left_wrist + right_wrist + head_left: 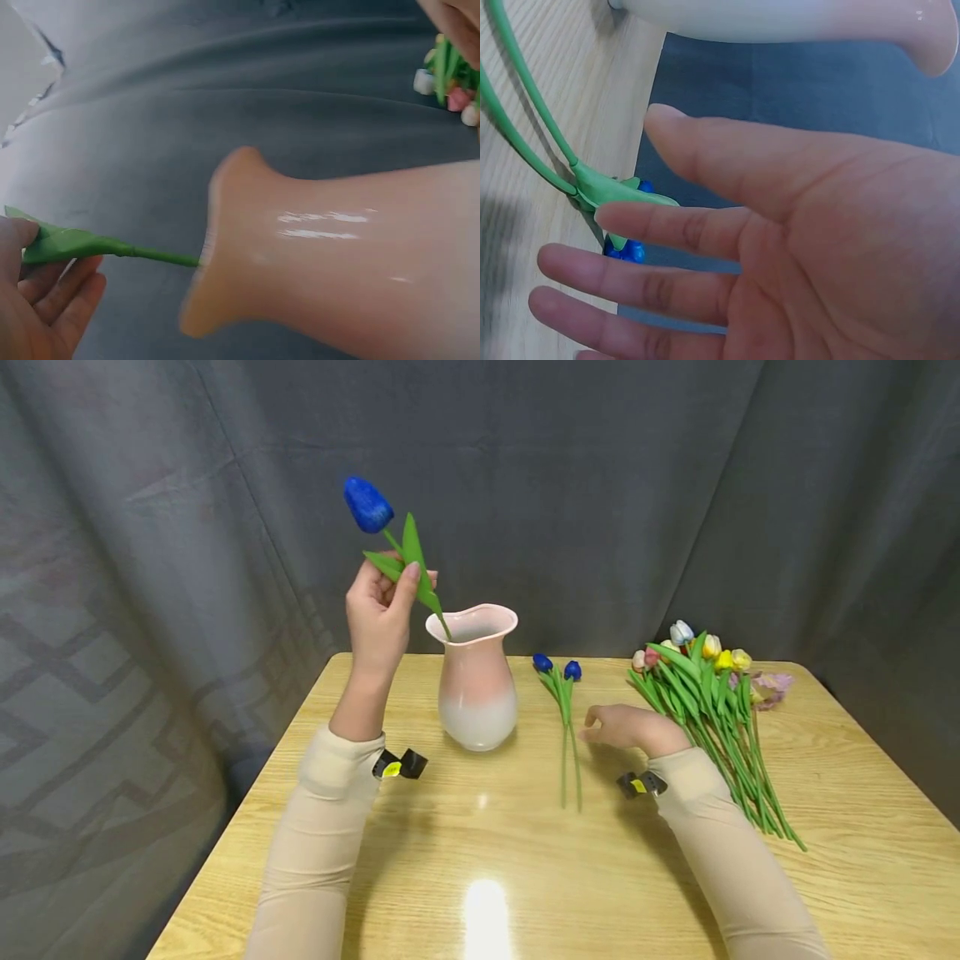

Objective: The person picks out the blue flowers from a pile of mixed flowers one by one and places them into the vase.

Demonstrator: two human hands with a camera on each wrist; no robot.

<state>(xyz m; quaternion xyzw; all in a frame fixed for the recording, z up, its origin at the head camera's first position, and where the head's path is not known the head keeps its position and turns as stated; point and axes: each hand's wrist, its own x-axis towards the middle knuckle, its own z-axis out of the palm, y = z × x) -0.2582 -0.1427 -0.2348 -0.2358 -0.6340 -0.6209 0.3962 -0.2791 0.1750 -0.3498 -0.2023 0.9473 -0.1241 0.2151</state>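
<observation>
My left hand (382, 614) pinches a blue tulip (368, 505) by its leaves and stem, above and left of the vase. The stem's lower end dips inside the mouth of the pink-and-white vase (478, 693); in the left wrist view the green stem (161, 256) passes behind the flared rim. On the table, right of the vase, lie two blue tulips (566, 693) with their stems toward me. Beside them hovers my right hand (626, 727), holding nothing, its fingers (675, 225) extended and spread in the right wrist view.
A bunch of artificial tulips (705, 710) in white, yellow and pink, with a lilac bloom (772, 687), lies on the right of the wooden table (420, 877). Grey curtains (525, 485) hang close behind the table's back edge.
</observation>
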